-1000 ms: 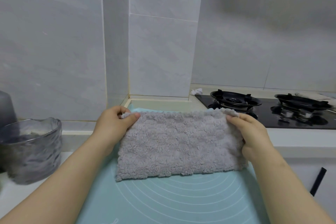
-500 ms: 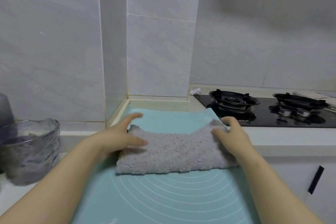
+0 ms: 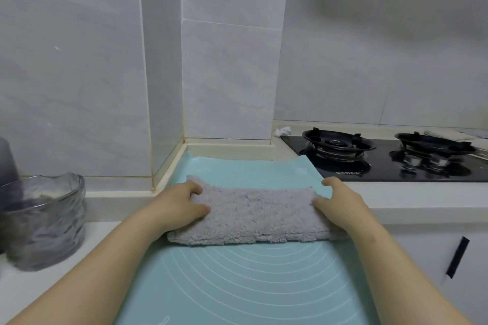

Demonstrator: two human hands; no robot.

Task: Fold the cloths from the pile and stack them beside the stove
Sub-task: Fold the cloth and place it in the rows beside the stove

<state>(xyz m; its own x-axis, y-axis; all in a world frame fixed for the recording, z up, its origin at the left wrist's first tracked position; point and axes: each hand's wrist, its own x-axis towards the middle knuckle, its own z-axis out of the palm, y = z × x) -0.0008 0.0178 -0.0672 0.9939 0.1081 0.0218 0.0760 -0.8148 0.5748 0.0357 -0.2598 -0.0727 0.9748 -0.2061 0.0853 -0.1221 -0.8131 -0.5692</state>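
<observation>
Lying folded into a long band, the grey fluffy cloth (image 3: 253, 215) sits across the middle of a pale teal mat (image 3: 237, 285) printed with white arcs, its long side running left to right. The left hand (image 3: 179, 206) holds the cloth's left end: its fingers are bent over the far left corner and its thumb lies flat on the top surface. The right hand (image 3: 340, 203) holds the right end in much the same way, thumb pressed on the top and the other fingers curled round the far right corner, their tips down near the mat. Both forearms reach in from the lower corners. The mat covers a white counter (image 3: 412, 198), and its far right corner lies just beside a black glass stove (image 3: 390, 163) with two burners. A small crumpled white scrap (image 3: 282, 130) lies behind the stove's left corner. A ribbed glass bowl (image 3: 42, 221) stands at the left; its contents are too blurred to tell.
</observation>
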